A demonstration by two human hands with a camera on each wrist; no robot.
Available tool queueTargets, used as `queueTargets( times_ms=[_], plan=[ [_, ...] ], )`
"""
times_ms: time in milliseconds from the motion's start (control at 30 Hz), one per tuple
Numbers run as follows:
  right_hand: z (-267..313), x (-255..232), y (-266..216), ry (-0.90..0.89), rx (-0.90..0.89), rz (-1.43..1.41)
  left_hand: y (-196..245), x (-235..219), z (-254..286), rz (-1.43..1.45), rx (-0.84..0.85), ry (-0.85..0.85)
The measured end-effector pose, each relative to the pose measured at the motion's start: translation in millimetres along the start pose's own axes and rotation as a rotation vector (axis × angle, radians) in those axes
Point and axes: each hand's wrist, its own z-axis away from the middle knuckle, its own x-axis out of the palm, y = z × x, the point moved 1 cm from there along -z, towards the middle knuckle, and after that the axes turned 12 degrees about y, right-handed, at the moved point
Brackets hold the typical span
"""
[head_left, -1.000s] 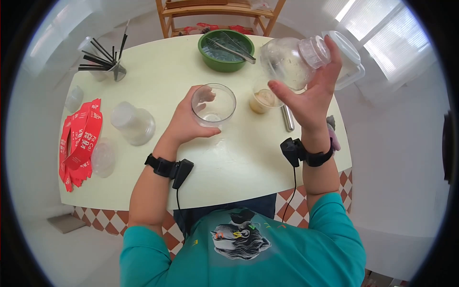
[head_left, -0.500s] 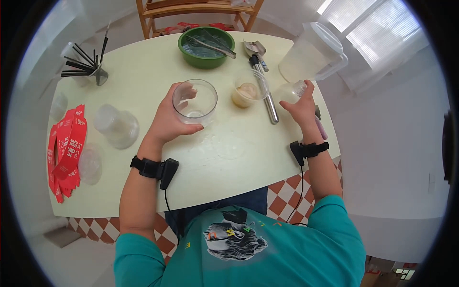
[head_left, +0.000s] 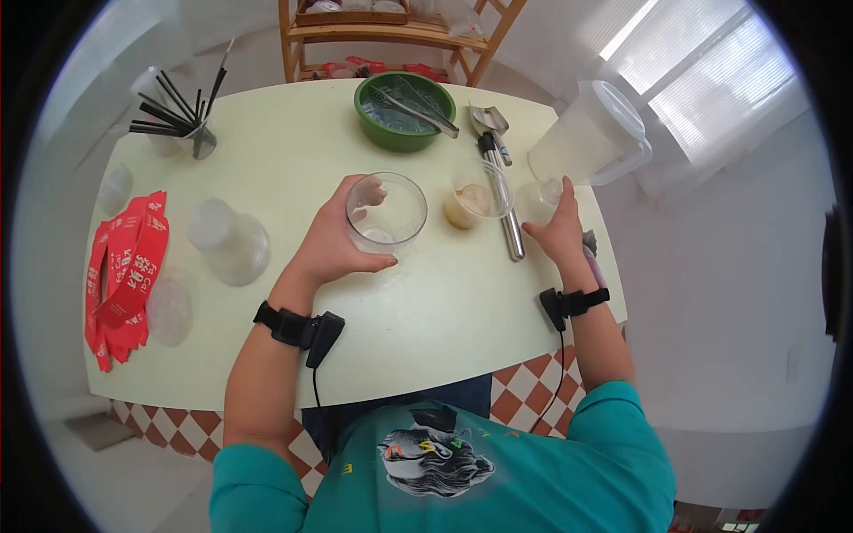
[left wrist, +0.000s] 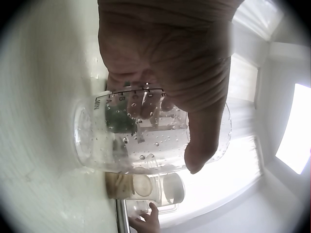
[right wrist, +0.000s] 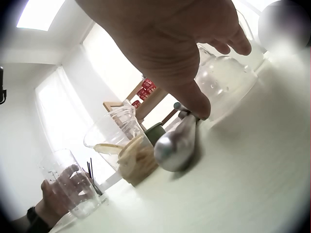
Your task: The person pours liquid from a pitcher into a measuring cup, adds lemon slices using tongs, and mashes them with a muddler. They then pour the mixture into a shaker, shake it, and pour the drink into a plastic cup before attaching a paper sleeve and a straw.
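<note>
My left hand [head_left: 342, 233] grips a clear shaker cup [head_left: 387, 213] from its left side, thumb toward me. Printed letters and droplets mark the cup's wall in the left wrist view, and its inside looks bare of contents. At the table's right, my right hand [head_left: 562, 233] has its thumb and fingers spread about a clear domed shaker top [right wrist: 226, 80], which rests on the table. Left of that hand lie a long metal muddler [head_left: 506, 209] and a clear plastic cup [head_left: 480, 191] with pale brown slices in the bottom.
A green bowl [head_left: 400, 142] with tongs [head_left: 418, 113] in it stands at the back, beside a metal scoop [head_left: 490, 118]. The clear pitcher [head_left: 577, 138] is at the back right. Leftward are black straws [head_left: 173, 111], upturned cups [head_left: 235, 244] and red paper strips [head_left: 129, 266].
My right hand has brought the shaker top down from the air onto the table at the right, and its fingers have spread. The left hand keeps hold of the shaker cup.
</note>
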Motion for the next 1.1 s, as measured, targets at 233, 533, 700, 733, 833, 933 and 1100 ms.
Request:
queueTargets(
  times_ms=[233, 533, 700, 733, 833, 933, 1100],
  plan=[
    [-33.1, -46.7, -57.2, -0.078, -0.248, -0.172, 4.5, 0.9, -0.1, -0.002, 0.042, 0.007],
    [-160.3, 16.0, -165.0, -0.616, -0.564, 0.054, 2.7, -0.2, 0.6, -0.004, 0.058, 0.016],
    [-183.3, 69.7, -180.0, -0.670, -0.521, 0.146, 4.0, -1.5, 0.1, -0.025, 0.087, 0.012],
    [-183.3, 78.5, -181.4, -0.699, -0.471, 0.198, 4.1, -1.6, 0.0, -0.024, 0.086, 0.022],
    [-176.8, 96.0, -183.2, -0.693, -0.496, 0.215, 3.2, -1.3, -0.4, 0.011, 0.085, 0.015],
    [-170.4, 103.3, -187.8, -0.678, -0.516, 0.244, 3.9, -1.3, -0.5, 0.027, 0.132, 0.020],
    [-173.2, 109.9, -185.6, -0.613, -0.508, 0.197, 4.7, -2.3, -0.9, 0.002, 0.098, -0.013]
  ],
)
